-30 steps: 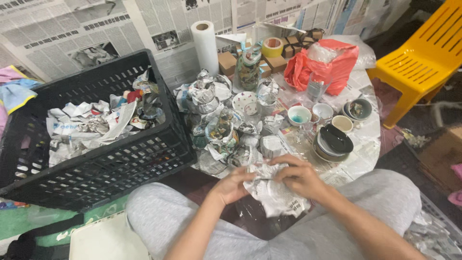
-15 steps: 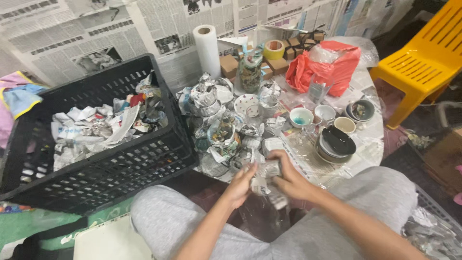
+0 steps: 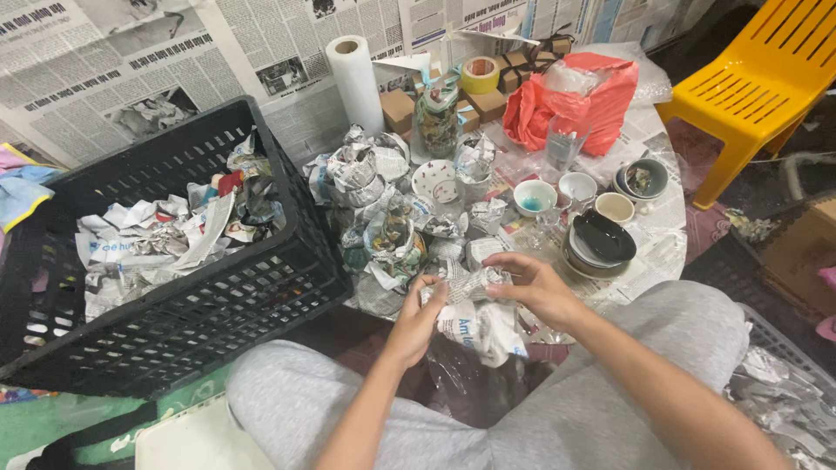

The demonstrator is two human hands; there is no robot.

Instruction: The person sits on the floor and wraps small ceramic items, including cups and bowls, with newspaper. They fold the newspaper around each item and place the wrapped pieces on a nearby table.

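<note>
Both hands hold one crumpled newspaper bundle (image 3: 475,300) above the person's lap, near the edge of the low table (image 3: 662,235). The left hand (image 3: 416,320) grips its left side with bent fingers. The right hand (image 3: 542,287) closes over its top right. The black crate (image 3: 218,305) sits just left.

Single view only, head-mounted, looking steeply down and forward over the wearer's grey-clad knees (image 3: 610,409). Both hands sit close, low centre. Mid-distance holds the low table (image 3: 644,252) and black crate (image 3: 218,296); the newspapered wall (image 3: 131,61) closes the top edge. Floor at right appears cluttered, partly cropped. No second view overlaps.
</note>
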